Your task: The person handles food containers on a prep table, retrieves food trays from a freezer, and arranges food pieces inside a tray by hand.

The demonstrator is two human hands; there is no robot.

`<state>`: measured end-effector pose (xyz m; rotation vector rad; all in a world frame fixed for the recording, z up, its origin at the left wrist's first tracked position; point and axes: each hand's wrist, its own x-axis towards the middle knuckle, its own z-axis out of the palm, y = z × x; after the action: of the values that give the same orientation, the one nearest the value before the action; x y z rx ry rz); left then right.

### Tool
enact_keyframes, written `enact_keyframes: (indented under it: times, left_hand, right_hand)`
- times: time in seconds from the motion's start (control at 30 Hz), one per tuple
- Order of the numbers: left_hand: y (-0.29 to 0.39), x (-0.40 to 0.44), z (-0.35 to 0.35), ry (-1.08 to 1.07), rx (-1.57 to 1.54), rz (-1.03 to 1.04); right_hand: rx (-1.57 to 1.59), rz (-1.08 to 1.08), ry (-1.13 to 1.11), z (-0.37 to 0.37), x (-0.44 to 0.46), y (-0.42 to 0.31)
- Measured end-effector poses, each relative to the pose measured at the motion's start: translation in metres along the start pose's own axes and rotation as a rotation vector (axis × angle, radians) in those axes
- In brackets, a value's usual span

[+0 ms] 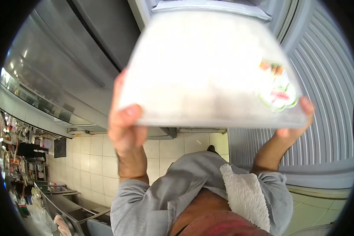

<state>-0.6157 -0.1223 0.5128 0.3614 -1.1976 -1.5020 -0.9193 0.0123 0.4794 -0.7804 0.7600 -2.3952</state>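
Note:
A large white container (208,67) with a round-edged colourful sticker (279,88) on its right side fills the upper middle of the head view. It is overexposed and blurred, so its contents cannot be made out. My left hand (126,122) grips its near left corner, with the thumb on top. At the near right corner, my right hand (297,118) is closed around the edge, its fingers partly hidden by the container. Behind the container's far edge shows a pale shelf edge (212,7) inside an open cabinet.
The cabinet's ribbed grey door (322,90) stands swung wide on the right. Steel cabinet doors (74,51) rise on the left. Below lies a tiled floor (94,157); metal shelving (63,192) stands at lower left. A white towel (246,194) hangs over my shoulder. Another person's dark-clothed legs (31,150) show far left.

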Motion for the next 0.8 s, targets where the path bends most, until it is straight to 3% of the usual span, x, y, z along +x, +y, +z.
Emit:
enact_keyframes:
  times: [0.07, 0.23, 0.43, 0.63, 0.8]
  left_hand:
    - [-0.033, -0.021, -0.02, 0.017, -0.076, -0.134]
    - [-0.108, -0.029, -0.05, 0.128, -0.212, -0.454]
    - [-0.186, 0.028, -0.068, 0.016, -0.224, -0.315]
    - [-0.255, 0.111, -0.067, 0.078, -0.291, -0.233]
    - [-0.303, 0.177, -0.077, 0.092, -0.349, -0.156]
  right_hand:
    - [0.146, 0.297, -0.015, -0.008, -0.023, 0.013]
    - [-0.006, 0.42, 0.178, -0.058, -0.028, 0.081]
    - [0.046, 0.362, 0.06, -0.098, 0.036, 0.145]
    - [0.054, 0.304, -0.056, -0.123, 0.143, 0.214]
    - [-0.084, 0.295, 0.137, -0.149, 0.226, 0.281]
